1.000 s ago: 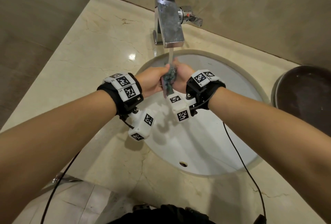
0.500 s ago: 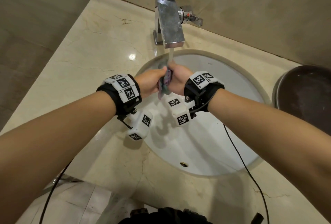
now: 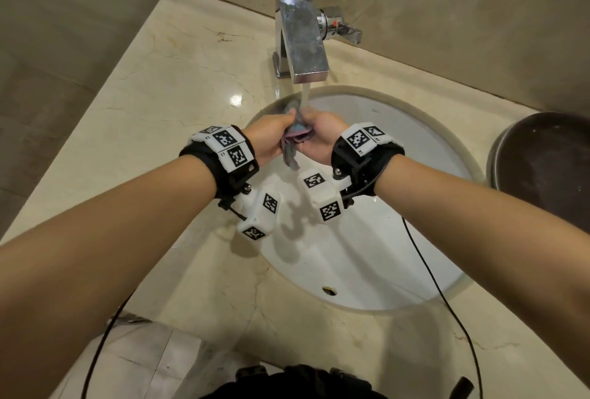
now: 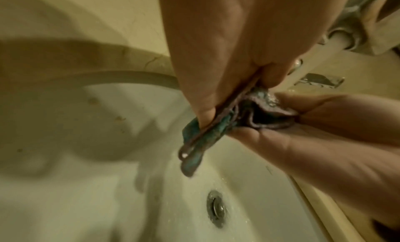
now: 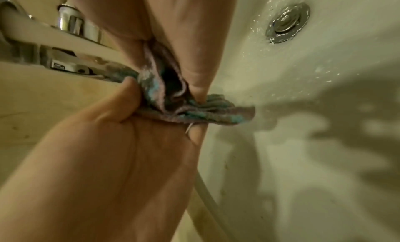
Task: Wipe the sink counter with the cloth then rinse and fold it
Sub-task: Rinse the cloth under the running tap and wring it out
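Note:
A wet teal and pink cloth [image 3: 295, 138] is bunched between both hands under the water stream [image 3: 305, 95] from the chrome faucet [image 3: 303, 37]. My left hand [image 3: 279, 132] pinches its left side, and one end hangs down [image 4: 192, 153] over the white sink basin [image 3: 367, 255]. My right hand [image 3: 314, 130] grips the other side, thumb and fingers curled round the folds [image 5: 173, 91]. The left wrist view shows the same grip on the cloth [image 4: 216, 126]. Beige marble counter [image 3: 175, 79] surrounds the basin.
A dark round vessel [image 3: 549, 159] stands on the counter at the right. The chrome drain [image 4: 215, 209] lies below the hands with water running over it. The faucet handle [image 3: 341, 29] sticks out to the right, near the back wall. Cables hang from both wrists.
Both hands stay under the running water and have worked the cloth. Its folds have opened between them to show the pink side, and one end now hangs lower.

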`<state>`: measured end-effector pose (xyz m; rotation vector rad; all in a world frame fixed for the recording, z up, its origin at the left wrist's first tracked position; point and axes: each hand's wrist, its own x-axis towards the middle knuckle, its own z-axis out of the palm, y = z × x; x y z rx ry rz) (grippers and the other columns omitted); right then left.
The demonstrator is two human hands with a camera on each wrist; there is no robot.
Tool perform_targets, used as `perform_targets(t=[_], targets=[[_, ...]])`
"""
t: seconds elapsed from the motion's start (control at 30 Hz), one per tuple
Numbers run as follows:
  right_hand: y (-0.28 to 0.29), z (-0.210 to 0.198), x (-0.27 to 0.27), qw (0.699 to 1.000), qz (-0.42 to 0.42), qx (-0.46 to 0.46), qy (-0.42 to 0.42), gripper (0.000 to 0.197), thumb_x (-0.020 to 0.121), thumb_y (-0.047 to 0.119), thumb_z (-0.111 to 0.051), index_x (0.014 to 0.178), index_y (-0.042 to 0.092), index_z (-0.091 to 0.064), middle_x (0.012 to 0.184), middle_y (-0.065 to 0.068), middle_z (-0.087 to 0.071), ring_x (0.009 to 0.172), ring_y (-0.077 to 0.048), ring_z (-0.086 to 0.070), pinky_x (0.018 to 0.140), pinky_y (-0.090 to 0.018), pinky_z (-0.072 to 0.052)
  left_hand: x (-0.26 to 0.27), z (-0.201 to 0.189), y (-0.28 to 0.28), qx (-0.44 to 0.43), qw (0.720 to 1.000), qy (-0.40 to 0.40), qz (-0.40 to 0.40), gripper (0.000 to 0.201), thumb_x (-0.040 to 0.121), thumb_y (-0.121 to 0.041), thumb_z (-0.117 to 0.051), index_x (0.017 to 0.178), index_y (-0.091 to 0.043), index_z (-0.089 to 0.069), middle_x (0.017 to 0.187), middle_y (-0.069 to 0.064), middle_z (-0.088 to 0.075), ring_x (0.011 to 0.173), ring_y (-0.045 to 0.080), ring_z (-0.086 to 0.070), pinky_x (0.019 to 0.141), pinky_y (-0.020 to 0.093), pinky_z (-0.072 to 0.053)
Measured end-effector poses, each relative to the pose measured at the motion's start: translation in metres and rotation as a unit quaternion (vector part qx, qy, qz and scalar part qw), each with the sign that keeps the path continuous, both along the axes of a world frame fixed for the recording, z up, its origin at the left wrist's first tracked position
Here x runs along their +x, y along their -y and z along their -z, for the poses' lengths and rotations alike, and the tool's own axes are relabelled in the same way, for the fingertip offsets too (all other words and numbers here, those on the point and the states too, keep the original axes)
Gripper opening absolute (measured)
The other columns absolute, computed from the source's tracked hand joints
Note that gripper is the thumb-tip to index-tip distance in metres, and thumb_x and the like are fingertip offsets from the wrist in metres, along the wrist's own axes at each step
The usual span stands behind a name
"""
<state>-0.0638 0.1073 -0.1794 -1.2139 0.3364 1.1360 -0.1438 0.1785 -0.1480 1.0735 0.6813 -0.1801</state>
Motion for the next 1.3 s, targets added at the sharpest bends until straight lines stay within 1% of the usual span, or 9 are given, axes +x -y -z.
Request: perform_targets(t=[0.1,0.17,0.23,0.43,0.6,0.7,0.87,1.13,1.3], targets=[[0.000,-0.004,0.005,0.999,0.011,-0.042,0.019,0.036,0.099,0.013,-0.037,0.125,-0.008,-0.049,0.124,-0.030,-0.054,0.120,-0.040,-0.053,0.093,-0.047,-0.049,-0.001,-0.001,0.002,0.003,0.998,-0.003,0.069,0.033,0.103,-0.024,-0.026,0.107,-0.011,-0.056,0.089,0.006,-0.058,0.074,0.014,-0.055,0.063,0.024,-0.045],[0.002,-0.002,0.009,0.997,0.019,-0.075,0.014,0.036,0.098,0.019,-0.040,0.122,-0.005,-0.052,0.115,-0.026,-0.059,0.102,-0.037,-0.062,0.080,-0.043,-0.054,-0.004,-0.002,0.000,-0.001,0.995,-0.017,0.102,0.037,0.102,-0.027,-0.027,0.123,-0.007,-0.051,0.100,0.006,-0.060,0.088,0.013,-0.058,0.079,0.022,-0.048],[0.002,-0.001,0.007,0.997,0.023,-0.079,-0.005,0.042,0.099,0.022,-0.040,0.130,-0.005,-0.047,0.128,-0.025,-0.055,0.114,-0.038,-0.058,0.094,-0.044,-0.050,-0.006,-0.001,-0.003,0.008,0.994,-0.021,0.110,0.039,0.102,-0.027,-0.027,0.128,-0.006,-0.047,0.105,0.006,-0.060,0.093,0.013,-0.059,0.082,0.021,-0.050],[-0.001,-0.007,-0.003,0.999,0.006,-0.045,0.028,0.046,0.099,0.006,-0.032,0.143,-0.007,-0.029,0.150,-0.025,-0.029,0.139,-0.036,-0.030,0.114,-0.042,-0.030,-0.004,0.011,-0.005,0.078,0.990,-0.042,0.108,0.042,0.096,-0.043,-0.034,0.094,-0.007,-0.056,0.082,0.023,-0.053,0.056,0.027,-0.047,0.041,0.029,-0.036],[0.006,-0.008,0.008,0.994,0.030,-0.098,0.023,0.028,0.098,0.017,-0.039,0.104,-0.004,-0.057,0.105,-0.024,-0.061,0.091,-0.035,-0.061,0.105,-0.046,-0.042,-0.002,0.008,0.000,0.024,0.995,-0.027,0.095,0.043,0.101,-0.026,-0.033,0.131,0.001,-0.046,0.118,0.016,-0.059,0.099,0.019,-0.061,0.074,0.020,-0.055],[0.007,-0.006,0.008,0.997,0.040,-0.070,0.002,0.028,0.100,0.016,-0.037,0.094,0.000,-0.059,0.079,-0.012,-0.055,0.070,-0.018,-0.051,0.107,-0.032,-0.040,0.002,0.005,0.002,0.006,0.997,-0.021,0.078,0.038,0.102,-0.025,-0.027,0.128,-0.004,-0.046,0.100,0.007,-0.060,0.086,0.012,-0.059,0.068,0.016,-0.055],[0.008,-0.016,-0.005,0.999,0.021,-0.029,0.019,0.037,0.100,0.010,-0.034,0.130,-0.011,-0.041,0.133,-0.026,-0.046,0.086,-0.031,-0.055,0.070,-0.042,-0.049,0.008,0.017,-0.007,-0.022,0.998,-0.010,-0.058,0.039,0.100,-0.018,-0.035,0.138,-0.009,-0.040,0.119,0.015,-0.060,0.086,0.016,-0.066,0.058,0.021,-0.056],[0.016,-0.012,0.004,0.997,0.027,-0.069,0.030,0.039,0.100,0.010,-0.033,0.133,-0.009,-0.042,0.118,-0.026,-0.055,0.090,-0.033,-0.059,0.067,-0.042,-0.051,0.004,0.006,0.001,-0.041,0.997,-0.002,0.061,0.034,0.102,-0.029,-0.025,0.109,-0.015,-0.055,0.095,0.005,-0.058,0.087,0.014,-0.057,0.082,0.028,-0.050],[0.018,-0.021,-0.010,1.000,-0.025,0.005,0.006,0.041,0.101,0.008,-0.029,0.138,-0.008,-0.035,0.125,-0.028,-0.047,0.103,-0.034,-0.056,0.090,-0.041,-0.048,0.008,0.015,-0.012,0.039,0.999,-0.036,0.002,0.023,0.091,-0.009,-0.048,0.112,-0.004,-0.056,0.094,0.013,-0.062,0.069,0.019,-0.067,0.057,0.029,-0.057]])
